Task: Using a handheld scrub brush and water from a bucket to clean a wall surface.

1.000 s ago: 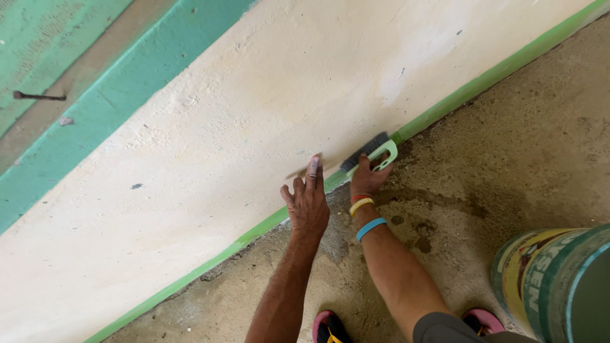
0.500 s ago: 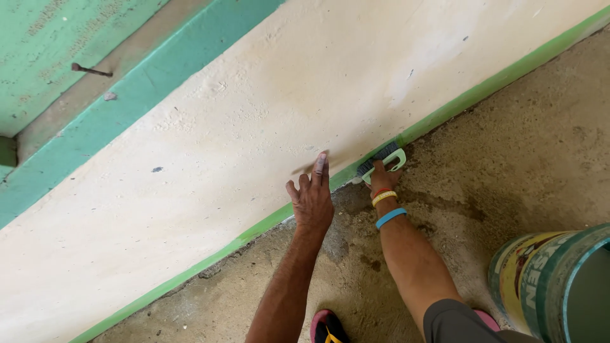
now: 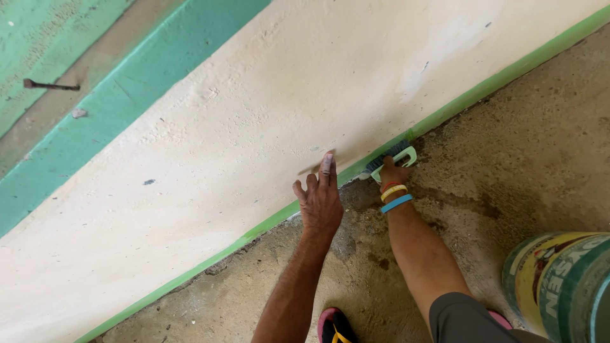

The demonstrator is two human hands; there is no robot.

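my right hand [image 3: 393,173] fingers wrapped round scrub brush [image 3: 391,157], bristles at green strip [image 3: 445,113], wall foot, 1 o'clock. brush likely light, stiff; grip loop handle. left hand [image 3: 319,202] fingers spread flat on cream wall [image 3: 254,127], 11 o'clock.

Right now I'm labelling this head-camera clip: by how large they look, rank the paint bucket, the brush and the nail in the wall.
1. Paint bucket, though cut off at the frame edge and nearest the camera.
2. Brush, partly hidden by the right hand.
3. Nail, thinnest.
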